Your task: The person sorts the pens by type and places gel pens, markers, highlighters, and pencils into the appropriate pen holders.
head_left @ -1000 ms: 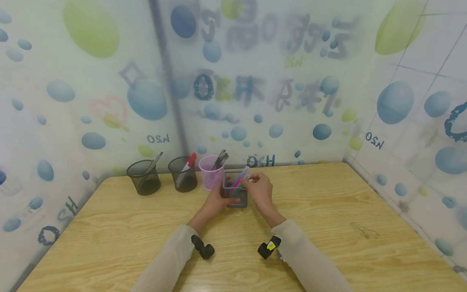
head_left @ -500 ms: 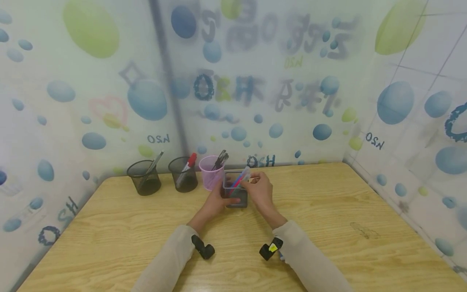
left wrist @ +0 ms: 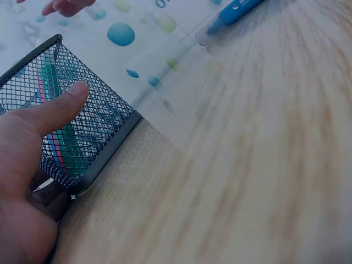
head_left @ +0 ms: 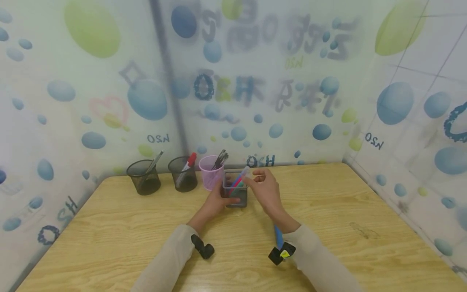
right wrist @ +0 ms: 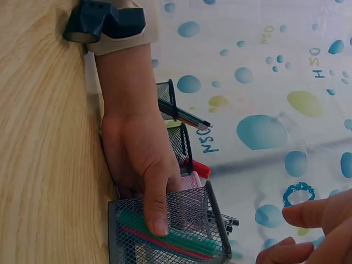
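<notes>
My left hand (head_left: 214,202) holds a square black mesh pen holder (head_left: 238,200) on the table, its thumb pressed on the near mesh wall. Slanted pens stand inside; a green pen (left wrist: 70,146) shows through the mesh beside pink-red and blue ones. Just right of the rim is my right hand (head_left: 267,191), fingers loosely bent. In the right wrist view its thumb and fingers are apart, with nothing between them. A blue marker (head_left: 279,236) lies on the table, partly hidden by the right forearm and wrist camera.
Left of the square holder stand a pink pen cup (head_left: 211,178) with several black pens, a black mesh cup (head_left: 185,182) with a red-capped marker, and another black mesh cup (head_left: 146,186) with a slanted pen. A patterned wall covering (head_left: 299,134) rises behind the wooden table (head_left: 328,211).
My right hand has let go at the pens and drawn back to the right, its fingers parting. More of the blue marker now shows. The left hand and holder stay in place.
</notes>
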Available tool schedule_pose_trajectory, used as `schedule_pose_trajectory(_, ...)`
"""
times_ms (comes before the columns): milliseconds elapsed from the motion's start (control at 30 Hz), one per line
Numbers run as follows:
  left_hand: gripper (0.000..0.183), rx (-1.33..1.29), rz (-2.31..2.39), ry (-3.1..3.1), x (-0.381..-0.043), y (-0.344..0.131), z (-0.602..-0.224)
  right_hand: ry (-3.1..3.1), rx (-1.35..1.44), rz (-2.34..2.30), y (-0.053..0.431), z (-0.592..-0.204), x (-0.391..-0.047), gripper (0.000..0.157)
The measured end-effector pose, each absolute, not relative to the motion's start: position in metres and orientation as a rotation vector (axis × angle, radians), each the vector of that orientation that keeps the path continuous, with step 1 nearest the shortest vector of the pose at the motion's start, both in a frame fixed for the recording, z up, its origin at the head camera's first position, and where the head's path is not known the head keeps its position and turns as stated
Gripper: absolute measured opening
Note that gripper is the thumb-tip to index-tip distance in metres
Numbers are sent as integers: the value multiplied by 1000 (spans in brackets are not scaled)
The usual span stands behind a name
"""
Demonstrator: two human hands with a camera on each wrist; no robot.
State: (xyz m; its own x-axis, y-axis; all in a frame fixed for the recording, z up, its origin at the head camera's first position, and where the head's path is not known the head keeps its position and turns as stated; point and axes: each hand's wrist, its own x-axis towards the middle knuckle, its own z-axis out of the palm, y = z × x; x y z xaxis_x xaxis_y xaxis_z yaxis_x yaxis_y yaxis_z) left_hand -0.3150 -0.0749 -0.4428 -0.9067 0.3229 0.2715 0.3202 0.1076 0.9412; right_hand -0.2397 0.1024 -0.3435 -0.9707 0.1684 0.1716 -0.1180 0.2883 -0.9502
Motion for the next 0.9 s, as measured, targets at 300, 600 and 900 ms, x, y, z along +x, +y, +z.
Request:
schedule_pose_trajectory(300,92,685,1981,2341,-315,-76,-445,-2437,-11,1666,119,-343,-227,35)
schedule_pose_trajectory(600,89,674,1968,2320,-306,-76,-431,-2593,41,1518,141,-358,-215,32)
schedule_pose_trajectory(900,86,698,1964,2269,-294,-77,-414,-2698,25,1393,167,-376,-209,36)
